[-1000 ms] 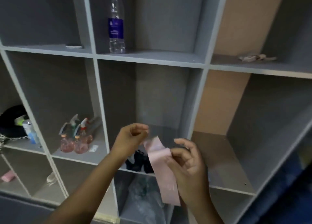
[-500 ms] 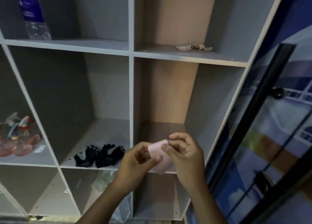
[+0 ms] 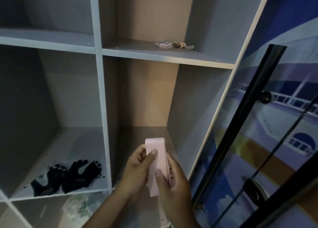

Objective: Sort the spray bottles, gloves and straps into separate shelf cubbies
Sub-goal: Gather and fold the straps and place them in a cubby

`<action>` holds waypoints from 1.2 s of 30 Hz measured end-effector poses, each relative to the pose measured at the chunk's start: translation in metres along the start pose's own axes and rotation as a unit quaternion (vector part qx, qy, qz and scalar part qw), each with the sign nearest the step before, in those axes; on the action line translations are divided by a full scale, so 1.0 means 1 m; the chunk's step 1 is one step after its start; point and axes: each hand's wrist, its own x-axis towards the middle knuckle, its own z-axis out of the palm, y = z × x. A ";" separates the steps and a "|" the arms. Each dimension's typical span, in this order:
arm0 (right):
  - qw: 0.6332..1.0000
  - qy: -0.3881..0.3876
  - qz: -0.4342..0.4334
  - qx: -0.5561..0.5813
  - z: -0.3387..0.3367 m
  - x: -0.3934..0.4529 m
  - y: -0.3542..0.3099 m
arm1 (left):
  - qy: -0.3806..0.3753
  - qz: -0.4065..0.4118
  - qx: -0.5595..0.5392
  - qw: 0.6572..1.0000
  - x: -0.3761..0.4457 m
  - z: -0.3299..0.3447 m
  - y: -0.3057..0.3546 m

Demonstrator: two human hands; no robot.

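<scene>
Both hands hold a folded pink strap in front of the right-hand middle cubby of a grey shelf. My left hand pinches it with the thumb on its face. Around its lower right edge, my right hand grips the strap. A pair of black gloves lies on the floor of the cubby to the left. In the cubby above, a small bundle of straps rests near the back right. No spray bottles are in view.
A crumpled clear plastic bag sits in the lower cubby under the gloves. To the right of the shelf stands a glass door with a black frame and a round knob.
The view has swung right, so the spray bottles and water bottle have left the frame. The long pink strap has been folded into a short stack held by both hands.
</scene>
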 end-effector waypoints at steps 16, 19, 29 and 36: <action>0.983 0.051 0.175 -0.012 0.033 0.055 0.123 | -0.040 -0.090 0.052 0.994 0.097 -0.068 -0.114; 0.975 0.026 0.219 -0.020 0.032 0.055 0.163 | -0.008 -0.111 0.063 0.992 0.106 -0.078 -0.162; 0.961 -0.151 0.228 -0.033 0.036 0.111 0.272 | 0.045 -0.031 0.236 0.970 0.173 -0.086 -0.245; 0.938 -0.212 0.210 -0.178 0.057 0.176 0.337 | 0.024 -0.015 0.445 0.895 0.252 -0.082 -0.293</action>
